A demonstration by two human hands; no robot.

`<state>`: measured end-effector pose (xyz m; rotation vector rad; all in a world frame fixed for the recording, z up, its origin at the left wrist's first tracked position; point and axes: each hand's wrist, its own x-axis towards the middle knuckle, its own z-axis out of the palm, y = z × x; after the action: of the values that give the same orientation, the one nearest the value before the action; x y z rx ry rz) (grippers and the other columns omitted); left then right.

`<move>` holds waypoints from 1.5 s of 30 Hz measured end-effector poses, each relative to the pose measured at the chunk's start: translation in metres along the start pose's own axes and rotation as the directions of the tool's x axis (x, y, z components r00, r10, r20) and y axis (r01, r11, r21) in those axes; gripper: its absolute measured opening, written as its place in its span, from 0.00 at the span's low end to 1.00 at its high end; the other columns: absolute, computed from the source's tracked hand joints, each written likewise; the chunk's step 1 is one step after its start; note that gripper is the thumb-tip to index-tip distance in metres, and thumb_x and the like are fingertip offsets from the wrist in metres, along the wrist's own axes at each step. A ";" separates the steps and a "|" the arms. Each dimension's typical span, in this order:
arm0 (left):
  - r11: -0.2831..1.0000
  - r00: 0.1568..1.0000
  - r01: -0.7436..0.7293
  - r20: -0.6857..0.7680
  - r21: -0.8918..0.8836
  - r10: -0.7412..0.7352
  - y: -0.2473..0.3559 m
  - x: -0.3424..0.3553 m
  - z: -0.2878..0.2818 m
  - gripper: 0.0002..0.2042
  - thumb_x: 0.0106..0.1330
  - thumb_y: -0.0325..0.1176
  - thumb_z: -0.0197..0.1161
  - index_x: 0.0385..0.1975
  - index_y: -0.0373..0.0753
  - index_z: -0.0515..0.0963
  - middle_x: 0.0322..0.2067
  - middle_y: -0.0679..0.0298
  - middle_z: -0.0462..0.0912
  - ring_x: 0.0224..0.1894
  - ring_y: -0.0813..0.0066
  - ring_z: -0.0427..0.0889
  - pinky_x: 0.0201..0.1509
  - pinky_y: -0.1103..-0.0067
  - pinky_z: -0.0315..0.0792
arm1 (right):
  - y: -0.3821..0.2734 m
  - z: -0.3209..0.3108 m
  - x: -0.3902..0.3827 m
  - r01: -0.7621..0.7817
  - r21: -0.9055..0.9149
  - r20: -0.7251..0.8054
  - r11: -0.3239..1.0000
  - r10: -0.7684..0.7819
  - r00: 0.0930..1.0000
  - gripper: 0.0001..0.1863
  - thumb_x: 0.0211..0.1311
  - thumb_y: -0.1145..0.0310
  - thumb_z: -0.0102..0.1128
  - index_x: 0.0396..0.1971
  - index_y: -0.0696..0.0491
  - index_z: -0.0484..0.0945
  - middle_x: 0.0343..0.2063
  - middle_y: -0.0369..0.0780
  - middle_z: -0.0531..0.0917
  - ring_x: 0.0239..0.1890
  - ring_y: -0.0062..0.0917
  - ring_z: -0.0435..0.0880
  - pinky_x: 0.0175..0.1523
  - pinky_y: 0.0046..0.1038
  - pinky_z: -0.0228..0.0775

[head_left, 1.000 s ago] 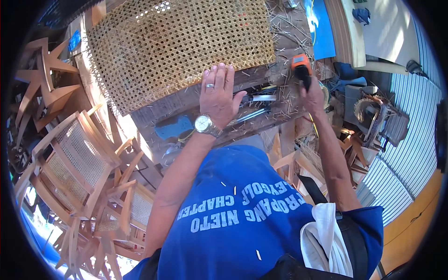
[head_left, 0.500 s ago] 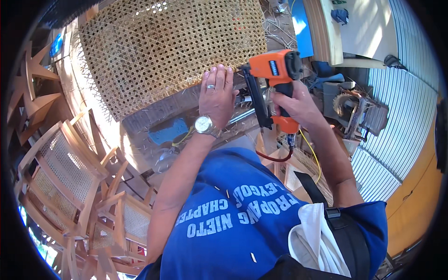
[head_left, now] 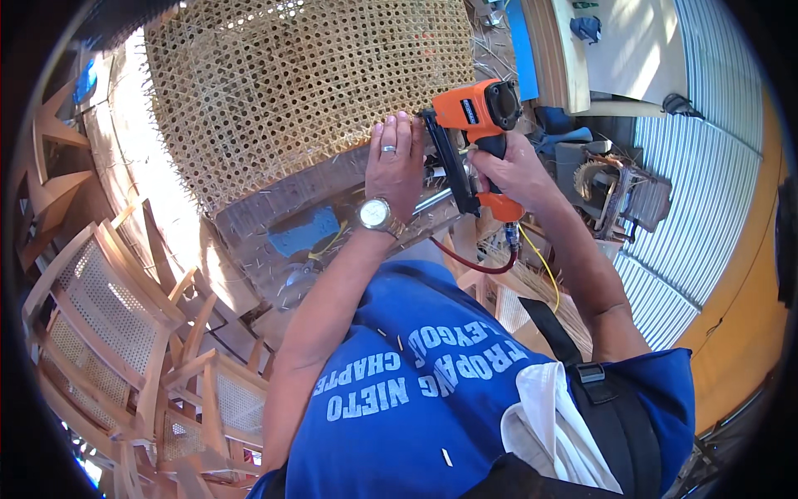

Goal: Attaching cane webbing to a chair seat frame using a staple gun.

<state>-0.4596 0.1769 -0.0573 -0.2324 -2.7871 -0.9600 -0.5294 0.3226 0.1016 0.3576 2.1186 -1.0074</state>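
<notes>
My right hand (head_left: 515, 173) is closed round the black grip of an orange pneumatic staple gun (head_left: 467, 112). Its nose points left and rests at the near edge of a sheet of woven cane webbing (head_left: 307, 91). A long black magazine slants down below the nose. My left hand (head_left: 395, 170) lies flat on the same edge, just left of the nose, fingers stretched forward and close together. Loose cane ends fringe the sheet. Beneath the near edge runs a dark wooden rail or board (head_left: 283, 187). The gun's tip is too small to show its exact contact.
A red air hose (head_left: 482, 268) loops from the gun's handle beside a yellow cord (head_left: 544, 266). Wooden chairs with cane panels (head_left: 108, 291) crowd the left. At the right are a machine with a round toothed disc (head_left: 592, 185) and corrugated metal sheeting (head_left: 711, 175).
My left hand has slid slightly right along the webbing's edge, so its fingers and the gun's nose are closer. My right hand keeps its hold on the gun. The whole view has shifted a little.
</notes>
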 end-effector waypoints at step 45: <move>0.993 0.978 0.115 0.178 -0.023 -0.109 0.016 0.032 -0.028 0.37 0.58 0.42 0.74 0.69 0.41 0.70 0.71 0.60 0.67 0.63 0.55 0.70 0.68 0.61 0.64 | 0.011 -0.041 -0.004 -0.120 -0.160 -0.155 0.980 0.096 0.983 0.06 0.63 0.70 0.67 0.34 0.55 0.79 0.19 0.31 0.78 0.21 0.16 0.78 0.28 0.23 0.73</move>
<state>-0.4837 0.1744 -0.0188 -0.1750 -2.9750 -1.0612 -0.5418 0.3615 0.1156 0.4701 2.2715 -0.7528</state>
